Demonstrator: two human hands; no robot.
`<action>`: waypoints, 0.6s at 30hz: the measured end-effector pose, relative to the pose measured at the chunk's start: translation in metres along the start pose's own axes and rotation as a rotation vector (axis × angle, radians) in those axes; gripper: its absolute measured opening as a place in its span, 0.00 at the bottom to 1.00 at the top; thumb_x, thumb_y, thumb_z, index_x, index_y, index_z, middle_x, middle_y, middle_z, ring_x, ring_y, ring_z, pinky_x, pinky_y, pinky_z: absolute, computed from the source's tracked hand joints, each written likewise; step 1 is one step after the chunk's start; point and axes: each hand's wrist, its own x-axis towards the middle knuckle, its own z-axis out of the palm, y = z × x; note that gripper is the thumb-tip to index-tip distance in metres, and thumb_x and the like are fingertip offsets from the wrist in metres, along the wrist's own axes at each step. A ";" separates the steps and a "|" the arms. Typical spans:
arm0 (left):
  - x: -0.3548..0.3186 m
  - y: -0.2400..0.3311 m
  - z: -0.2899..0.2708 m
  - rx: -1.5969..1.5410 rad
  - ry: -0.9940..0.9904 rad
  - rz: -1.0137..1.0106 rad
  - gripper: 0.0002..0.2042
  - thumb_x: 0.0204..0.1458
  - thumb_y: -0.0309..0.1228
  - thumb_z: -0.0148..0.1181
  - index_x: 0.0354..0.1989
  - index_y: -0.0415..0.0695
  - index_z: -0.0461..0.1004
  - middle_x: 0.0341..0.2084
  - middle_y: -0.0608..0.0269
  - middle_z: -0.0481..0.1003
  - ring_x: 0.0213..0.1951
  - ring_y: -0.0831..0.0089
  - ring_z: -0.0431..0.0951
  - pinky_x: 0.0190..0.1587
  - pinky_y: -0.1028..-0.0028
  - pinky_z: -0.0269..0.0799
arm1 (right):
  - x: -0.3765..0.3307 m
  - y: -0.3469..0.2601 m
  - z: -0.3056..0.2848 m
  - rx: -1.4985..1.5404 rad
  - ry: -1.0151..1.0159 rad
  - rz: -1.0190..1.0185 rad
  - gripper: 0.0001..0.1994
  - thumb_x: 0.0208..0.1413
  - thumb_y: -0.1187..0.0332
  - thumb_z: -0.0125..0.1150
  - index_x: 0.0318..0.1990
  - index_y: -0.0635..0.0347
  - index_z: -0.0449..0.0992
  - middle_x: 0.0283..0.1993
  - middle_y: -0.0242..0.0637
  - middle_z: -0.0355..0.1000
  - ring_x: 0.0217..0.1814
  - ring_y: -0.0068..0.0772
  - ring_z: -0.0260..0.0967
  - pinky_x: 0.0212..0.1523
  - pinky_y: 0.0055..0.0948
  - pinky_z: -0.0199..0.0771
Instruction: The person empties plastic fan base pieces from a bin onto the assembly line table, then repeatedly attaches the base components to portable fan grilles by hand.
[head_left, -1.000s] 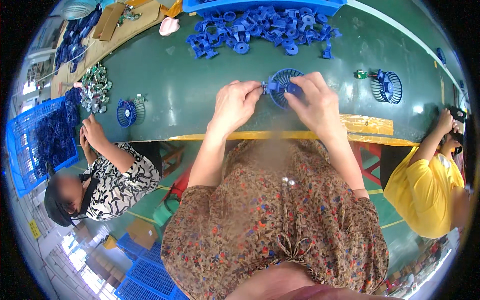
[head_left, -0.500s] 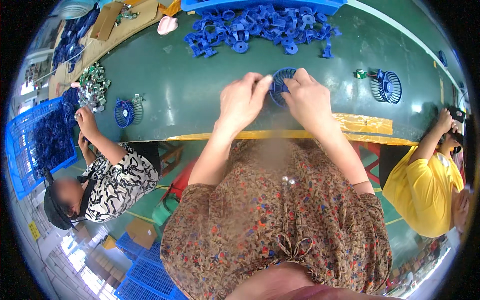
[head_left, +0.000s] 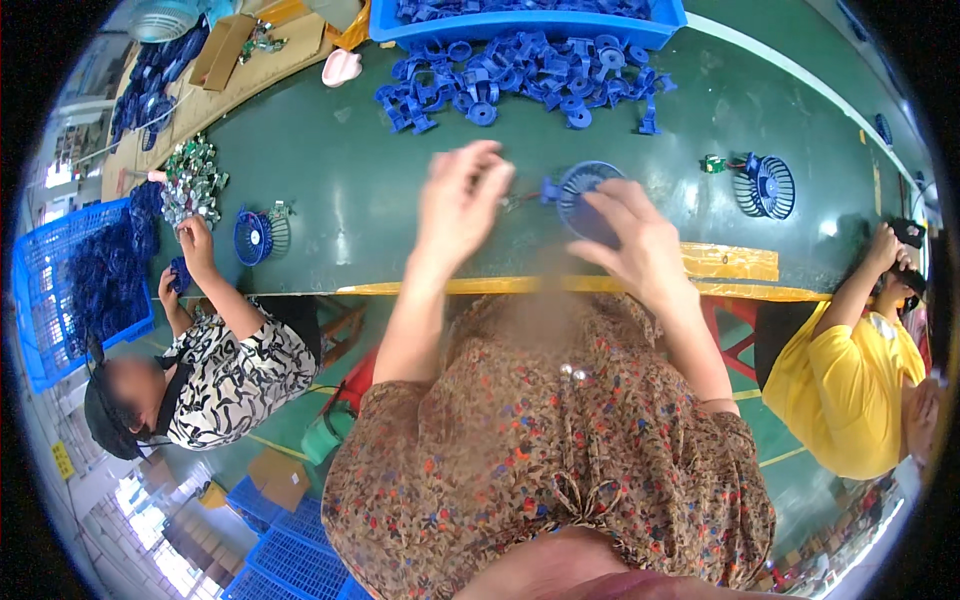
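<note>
A round blue fan cage (head_left: 577,190) is in front of me on the green table, with a blue stub and thin wires on its left side. My right hand (head_left: 640,240) reaches over its right part, fingers across the ribs and thumb spread apart near the lower rim. Whether those fingers press on the cage is hard to see. Left of the cage, my left hand (head_left: 458,205) is raised and blurred, fingers loosely apart, with nothing visible in them. Beyond both hands lies a pile of blue plastic brackets (head_left: 530,80).
A blue bin (head_left: 530,32) of similar parts stands behind the pile. Fan cages with small circuit boards lie at right (head_left: 765,187) and left (head_left: 255,237). Circuit boards (head_left: 195,180) are heaped farther left. One person (head_left: 235,375) sits to each side. Yellow tape (head_left: 730,262) covers the near edge.
My left hand has come off the fan cage and moved left. The cage has shifted slightly right and toward me, and my right hand's fingers have spread over it.
</note>
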 end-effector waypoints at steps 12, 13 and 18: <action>-0.035 -0.169 -0.211 0.955 1.026 -0.306 0.29 0.53 0.43 0.67 0.64 0.50 0.70 0.68 0.33 0.55 0.67 0.36 0.57 0.65 0.43 0.58 | -0.015 0.104 -0.080 -0.558 0.559 0.431 0.14 0.57 0.59 0.70 0.45 0.57 0.82 0.48 0.39 0.77 0.39 0.39 0.79 0.41 0.38 0.78; -0.039 -0.175 -0.215 0.914 1.001 -0.346 0.29 0.53 0.43 0.67 0.64 0.51 0.70 0.69 0.33 0.54 0.67 0.36 0.56 0.65 0.43 0.58 | -0.004 0.096 -0.077 -0.445 0.539 0.437 0.14 0.57 0.58 0.70 0.44 0.58 0.82 0.46 0.39 0.78 0.35 0.38 0.79 0.39 0.37 0.78; -0.049 -0.167 -0.203 0.702 0.706 -0.324 0.20 0.51 0.40 0.69 0.47 0.38 0.83 0.52 0.41 0.75 0.55 0.49 0.75 0.61 0.59 0.68 | 0.058 0.064 -0.034 -0.249 0.381 0.343 0.17 0.53 0.54 0.72 0.39 0.59 0.85 0.37 0.41 0.79 0.31 0.39 0.79 0.37 0.37 0.78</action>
